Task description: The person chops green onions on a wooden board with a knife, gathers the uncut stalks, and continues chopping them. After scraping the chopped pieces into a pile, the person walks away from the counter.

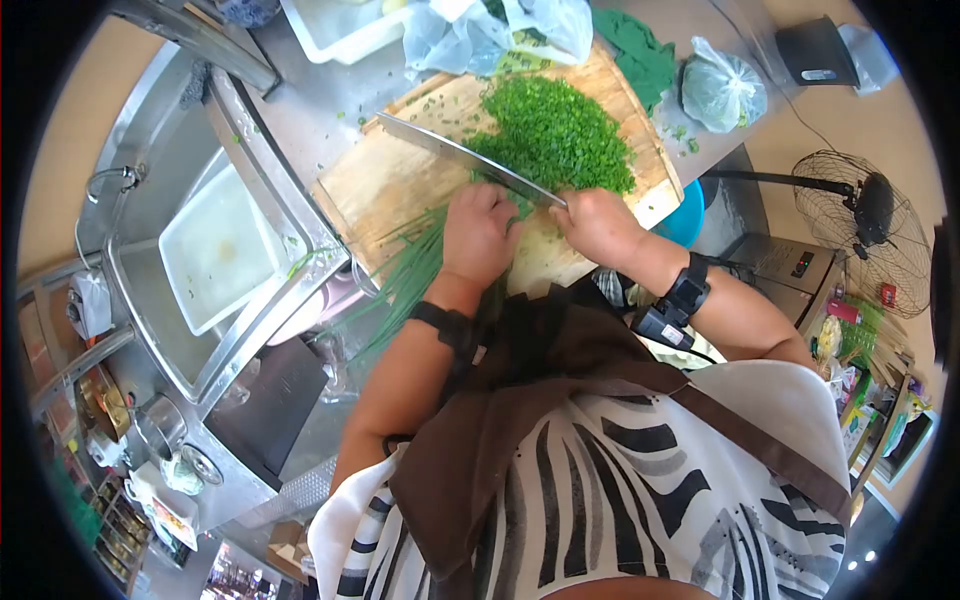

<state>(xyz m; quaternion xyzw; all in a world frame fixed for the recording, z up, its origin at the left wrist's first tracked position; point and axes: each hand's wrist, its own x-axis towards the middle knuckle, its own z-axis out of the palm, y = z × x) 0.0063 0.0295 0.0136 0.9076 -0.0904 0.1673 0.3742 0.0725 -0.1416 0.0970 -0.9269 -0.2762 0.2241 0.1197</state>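
Note:
A wooden cutting board (370, 190) lies on the metal counter. My right hand (598, 228) is wrapped round the handle end of a large knife (460, 155), whose blade reaches to the upper left across the board. Fingers curled, my left hand (478, 232) presses on a bunch of long green stalks (412, 262) that hang over the board's near edge. Beyond the blade is a heap of chopped greens (560, 130). Some bits are scattered on the board.
Left of the board is a metal sink (150, 300) with a white tub (220, 245). Plastic bags (455, 40), a green cloth (635, 50) and a tied bag (722, 88) lie at the far side. A fan (872, 210) stands at the right.

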